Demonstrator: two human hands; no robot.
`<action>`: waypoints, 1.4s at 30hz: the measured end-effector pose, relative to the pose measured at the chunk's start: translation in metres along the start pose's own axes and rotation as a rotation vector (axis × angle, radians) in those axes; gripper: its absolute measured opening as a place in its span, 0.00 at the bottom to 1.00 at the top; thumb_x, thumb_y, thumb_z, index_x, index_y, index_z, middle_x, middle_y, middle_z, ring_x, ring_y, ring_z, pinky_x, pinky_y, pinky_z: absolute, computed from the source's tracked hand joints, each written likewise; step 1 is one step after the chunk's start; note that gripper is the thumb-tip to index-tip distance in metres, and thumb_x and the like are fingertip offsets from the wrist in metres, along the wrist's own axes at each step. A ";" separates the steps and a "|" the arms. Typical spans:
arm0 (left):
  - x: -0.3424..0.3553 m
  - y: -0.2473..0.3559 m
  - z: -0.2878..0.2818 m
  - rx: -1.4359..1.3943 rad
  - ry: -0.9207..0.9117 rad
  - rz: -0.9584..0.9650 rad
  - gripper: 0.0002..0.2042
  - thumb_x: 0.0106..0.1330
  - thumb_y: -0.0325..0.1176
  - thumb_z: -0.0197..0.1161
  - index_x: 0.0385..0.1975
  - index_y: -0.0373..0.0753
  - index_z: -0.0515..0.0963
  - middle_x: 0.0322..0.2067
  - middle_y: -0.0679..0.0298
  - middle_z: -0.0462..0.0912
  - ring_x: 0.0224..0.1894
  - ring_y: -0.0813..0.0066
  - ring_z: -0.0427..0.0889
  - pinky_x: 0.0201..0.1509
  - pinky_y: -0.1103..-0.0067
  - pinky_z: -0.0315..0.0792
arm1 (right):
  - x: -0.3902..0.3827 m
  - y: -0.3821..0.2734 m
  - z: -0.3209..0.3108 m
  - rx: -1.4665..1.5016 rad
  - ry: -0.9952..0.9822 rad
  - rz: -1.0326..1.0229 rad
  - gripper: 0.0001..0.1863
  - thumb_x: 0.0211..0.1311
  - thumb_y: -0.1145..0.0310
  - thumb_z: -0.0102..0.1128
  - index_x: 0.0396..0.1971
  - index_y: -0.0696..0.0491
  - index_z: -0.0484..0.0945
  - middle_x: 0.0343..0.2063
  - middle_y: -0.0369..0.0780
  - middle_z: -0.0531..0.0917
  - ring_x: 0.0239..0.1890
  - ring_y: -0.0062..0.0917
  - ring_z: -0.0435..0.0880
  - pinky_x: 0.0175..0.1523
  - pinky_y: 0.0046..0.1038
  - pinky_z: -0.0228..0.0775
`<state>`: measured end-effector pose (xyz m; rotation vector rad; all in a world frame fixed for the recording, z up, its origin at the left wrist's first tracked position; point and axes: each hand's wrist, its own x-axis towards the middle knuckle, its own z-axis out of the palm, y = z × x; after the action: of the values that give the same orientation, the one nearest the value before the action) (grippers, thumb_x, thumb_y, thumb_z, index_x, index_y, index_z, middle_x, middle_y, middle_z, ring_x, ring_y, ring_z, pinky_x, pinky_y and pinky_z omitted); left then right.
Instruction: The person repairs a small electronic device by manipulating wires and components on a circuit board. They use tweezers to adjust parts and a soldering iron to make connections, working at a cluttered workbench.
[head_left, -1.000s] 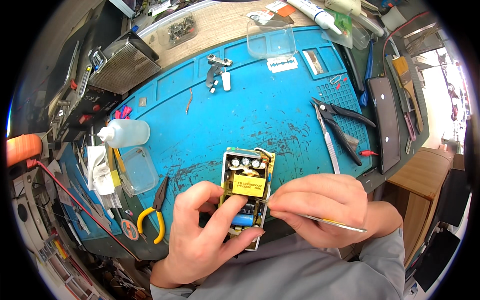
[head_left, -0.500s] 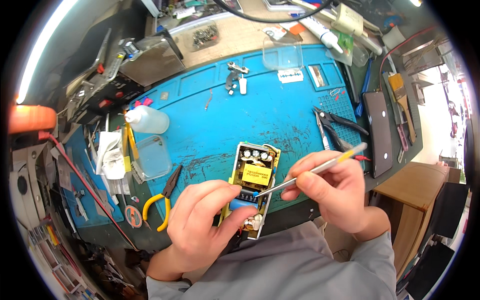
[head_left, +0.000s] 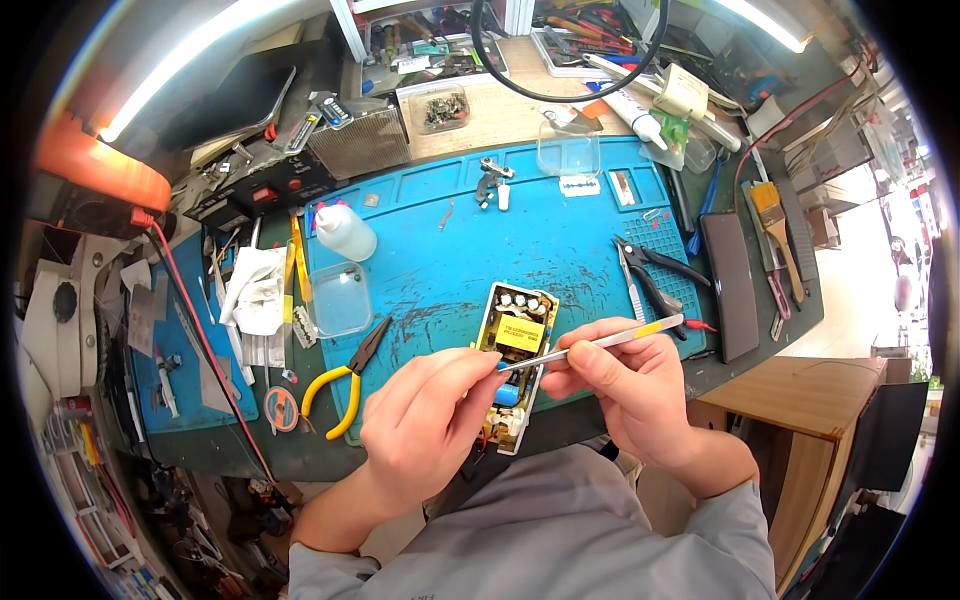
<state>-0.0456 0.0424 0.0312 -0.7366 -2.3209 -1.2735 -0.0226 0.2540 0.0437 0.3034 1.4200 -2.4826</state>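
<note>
Slim silver tweezers [head_left: 600, 341] with a yellow mark lie pinched between thumb and fingers of my right hand [head_left: 635, 385]. At their tip is a small blue part [head_left: 502, 367]. My left hand [head_left: 425, 410] is closed, its thumb and fingertips pressed together at that blue part. Under the fingertips sits an open power supply board [head_left: 545, 300] in a light-coloured case, upright on the mat's near edge. It carries a yellow transformer [head_left: 519, 332], several round capacitors and a blue cylindrical capacitor [head_left: 508, 392]. My left fingers cover part of the board.
Yellow-handled pliers [head_left: 352, 385] lie left of the board on the blue mat [head_left: 440, 270]. A white bottle [head_left: 346, 232] and a clear tray [head_left: 340, 300] stand beyond them. Black cutters [head_left: 655, 270] and a dark phone [head_left: 730, 285] lie to the right.
My left fingers have come together at the tweezers' tip, where they were spread over the board before. The tweezers' tip has shifted up and left. The view has tilted to show more of the back.
</note>
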 end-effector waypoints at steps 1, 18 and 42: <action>0.000 0.000 0.000 -0.001 0.001 -0.004 0.13 0.55 0.20 0.75 0.39 0.32 0.82 0.32 0.57 0.86 0.29 0.65 0.85 0.29 0.76 0.78 | -0.001 0.001 0.000 -0.006 0.000 -0.008 0.13 0.70 0.71 0.63 0.48 0.63 0.80 0.41 0.48 0.87 0.41 0.30 0.90 0.49 0.29 0.84; 0.001 -0.002 0.001 -0.065 0.002 -0.010 0.12 0.55 0.18 0.73 0.39 0.33 0.83 0.32 0.56 0.86 0.32 0.65 0.86 0.31 0.76 0.80 | -0.003 0.007 0.000 0.023 0.031 -0.031 0.12 0.70 0.72 0.63 0.48 0.63 0.80 0.39 0.46 0.88 0.41 0.29 0.90 0.47 0.29 0.84; 0.001 0.001 -0.001 -0.051 0.045 -0.025 0.11 0.54 0.18 0.74 0.36 0.34 0.82 0.32 0.58 0.87 0.33 0.65 0.87 0.34 0.75 0.80 | -0.004 0.015 -0.002 0.054 -0.007 -0.071 0.10 0.70 0.75 0.61 0.48 0.62 0.81 0.40 0.47 0.88 0.42 0.31 0.90 0.50 0.32 0.84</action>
<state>-0.0459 0.0426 0.0326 -0.6899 -2.2763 -1.3511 -0.0137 0.2490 0.0324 0.2594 1.3857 -2.5800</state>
